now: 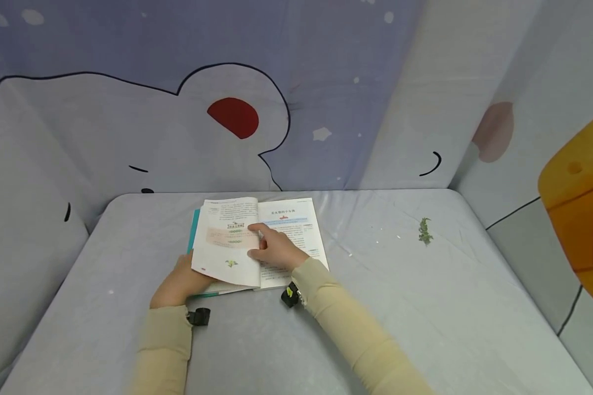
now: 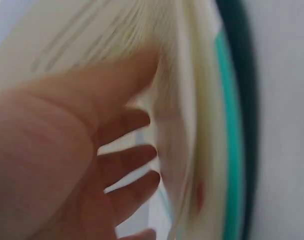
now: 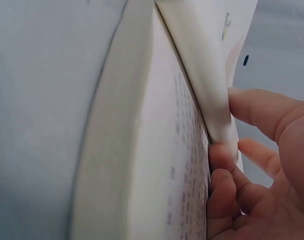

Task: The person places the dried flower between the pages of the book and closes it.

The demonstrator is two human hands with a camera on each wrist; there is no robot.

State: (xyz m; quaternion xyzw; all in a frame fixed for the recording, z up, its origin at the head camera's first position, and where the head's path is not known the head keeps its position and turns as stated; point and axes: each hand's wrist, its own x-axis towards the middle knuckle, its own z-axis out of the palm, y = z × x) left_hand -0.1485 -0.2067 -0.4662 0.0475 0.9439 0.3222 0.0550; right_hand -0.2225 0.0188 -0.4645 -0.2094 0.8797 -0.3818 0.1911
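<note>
An open book (image 1: 291,236) with a teal cover edge lies on the white-covered table, printed text and small coloured pictures on its pages. My left hand (image 1: 183,280) grips the book's left side near the lower corner. A raised page (image 1: 229,252) overlaps those fingers in the head view; the left wrist view has the thumb (image 2: 126,72) against the pages. Reaching across the right-hand page, my right hand (image 1: 277,247) touches the raised page near the fold, index finger and thumb spread apart. In the right wrist view the lower fingers (image 3: 222,192) bend in close to the fold.
A small green leafy sprig (image 1: 425,232) lies on the table (image 1: 400,307) to the right. A few white specks are scattered between it and the book. Behind the table hangs a printed cloth (image 1: 346,66), and an orange shape (image 1: 588,214) shows at far right.
</note>
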